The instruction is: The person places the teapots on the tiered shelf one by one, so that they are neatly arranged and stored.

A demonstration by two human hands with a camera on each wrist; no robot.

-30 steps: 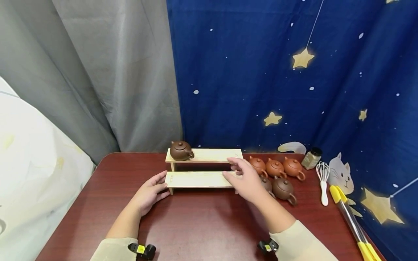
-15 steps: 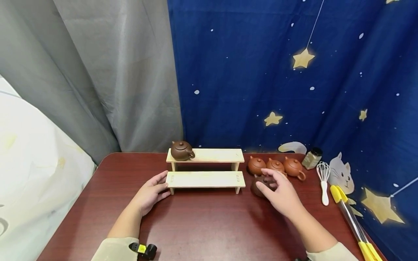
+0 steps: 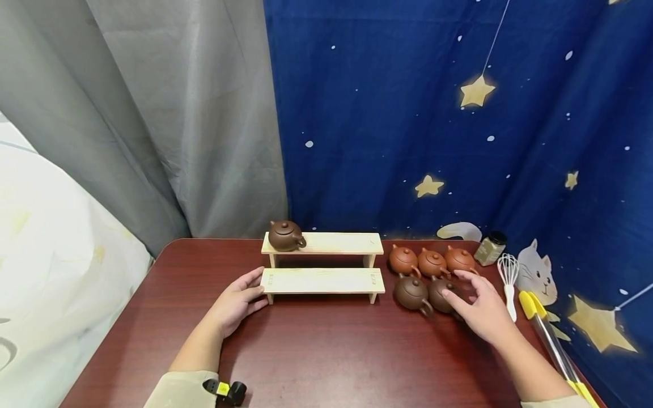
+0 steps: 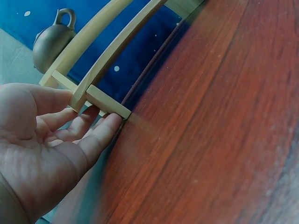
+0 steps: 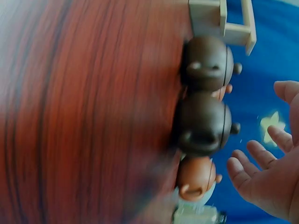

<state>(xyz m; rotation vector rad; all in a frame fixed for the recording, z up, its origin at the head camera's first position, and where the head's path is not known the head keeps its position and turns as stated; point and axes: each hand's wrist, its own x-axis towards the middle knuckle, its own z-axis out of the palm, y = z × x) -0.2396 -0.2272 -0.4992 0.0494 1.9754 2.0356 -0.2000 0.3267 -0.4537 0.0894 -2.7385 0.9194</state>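
Note:
A two-tier wooden display shelf (image 3: 322,281) stands on the table, with one dark brown teapot (image 3: 285,236) at the left of its upper tier. My left hand (image 3: 238,300) holds the left end of the lower tier; in the left wrist view its fingers (image 4: 96,135) bend against the end board and leg. Over at the right, my right hand (image 3: 482,309) hovers with spread fingers beside a dark brown teapot (image 3: 441,294), partly covering it. Another dark brown teapot (image 3: 411,292) sits to its left. The right wrist view shows that hand (image 5: 275,172) apart from the teapots.
Three reddish-brown teapots, the middle one (image 3: 432,263) among them, line up behind the dark pair. Further right are a small black-lidded jar (image 3: 491,248), a white whisk (image 3: 508,277) and yellow-tipped tongs (image 3: 553,340). Curtains (image 3: 357,141) hang behind the table (image 3: 326,351).
My right hand has moved right, from the shelf's right end past the left dark teapot to the right dark one. The left hand stays at the shelf.

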